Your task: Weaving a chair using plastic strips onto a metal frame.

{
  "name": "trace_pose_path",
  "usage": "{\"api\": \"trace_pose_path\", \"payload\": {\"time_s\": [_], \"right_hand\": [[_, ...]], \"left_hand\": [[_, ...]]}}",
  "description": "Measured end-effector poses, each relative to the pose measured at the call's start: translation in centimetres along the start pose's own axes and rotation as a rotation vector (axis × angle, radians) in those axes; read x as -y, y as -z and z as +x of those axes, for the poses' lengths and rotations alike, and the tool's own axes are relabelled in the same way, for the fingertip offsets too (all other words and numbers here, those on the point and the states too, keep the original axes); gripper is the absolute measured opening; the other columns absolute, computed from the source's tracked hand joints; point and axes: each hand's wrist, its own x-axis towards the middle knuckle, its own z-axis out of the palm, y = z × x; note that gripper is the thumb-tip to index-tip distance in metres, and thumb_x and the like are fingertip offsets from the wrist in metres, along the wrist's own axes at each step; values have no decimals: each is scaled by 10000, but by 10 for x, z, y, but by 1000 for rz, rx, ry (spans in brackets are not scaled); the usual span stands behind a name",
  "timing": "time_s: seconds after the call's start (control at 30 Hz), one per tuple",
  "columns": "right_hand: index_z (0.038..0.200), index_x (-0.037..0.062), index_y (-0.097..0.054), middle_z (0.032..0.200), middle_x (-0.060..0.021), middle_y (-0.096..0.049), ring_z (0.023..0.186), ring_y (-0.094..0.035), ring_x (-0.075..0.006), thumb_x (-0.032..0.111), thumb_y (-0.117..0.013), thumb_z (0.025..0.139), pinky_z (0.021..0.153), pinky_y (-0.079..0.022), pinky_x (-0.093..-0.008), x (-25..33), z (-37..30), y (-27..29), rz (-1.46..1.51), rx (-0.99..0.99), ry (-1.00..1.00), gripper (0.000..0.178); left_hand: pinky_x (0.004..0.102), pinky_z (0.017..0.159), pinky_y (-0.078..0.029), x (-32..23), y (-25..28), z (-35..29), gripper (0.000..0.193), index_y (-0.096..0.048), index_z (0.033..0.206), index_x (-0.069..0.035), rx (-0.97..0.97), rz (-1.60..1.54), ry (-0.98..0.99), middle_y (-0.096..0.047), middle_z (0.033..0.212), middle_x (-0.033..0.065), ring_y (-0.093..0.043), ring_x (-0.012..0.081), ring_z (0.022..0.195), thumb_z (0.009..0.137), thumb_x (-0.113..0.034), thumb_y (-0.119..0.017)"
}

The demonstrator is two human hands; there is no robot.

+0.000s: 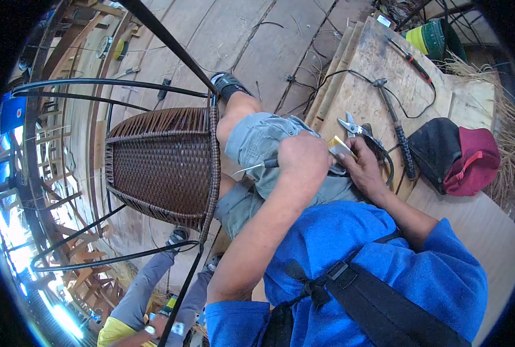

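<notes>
My left hand (304, 153) is closed in a fist over my lap. From its left side sticks a tool with a thin curved metal tip (250, 168) and a pale grey shank; the fist hides the rest. Close beside it, my right hand (362, 166) pinches a small flat white and yellow piece (341, 147), partly covered by the fingers. Metal snips (353, 125) lie just beyond the right hand. To the left of my knees, a brown woven chair (162, 165) with a black frame rests on its side.
A wooden board (361, 87) at the right bears a hammer (395, 118) and a thin tool with a red-black handle (418, 67). Nearby are a black and maroon cap (457, 155) and a green-yellow bucket (430, 40). Another person (145, 295) is at lower left.
</notes>
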Motion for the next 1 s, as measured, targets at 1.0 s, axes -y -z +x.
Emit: {"api": "trace_pose_path", "payload": {"time_s": [1.0], "right_hand": [[985,22,-591,918,-85,-607,841,-557,-181,82,-527,880,766,-472,-338,-26,15,-8,282,59,26,136]], "left_hand": [[404,501,-515,-2,-66,-2,196,-648,804,-41,-321,-238,21,-664,719,139,-667,269,624,749,-212,-571]]}}
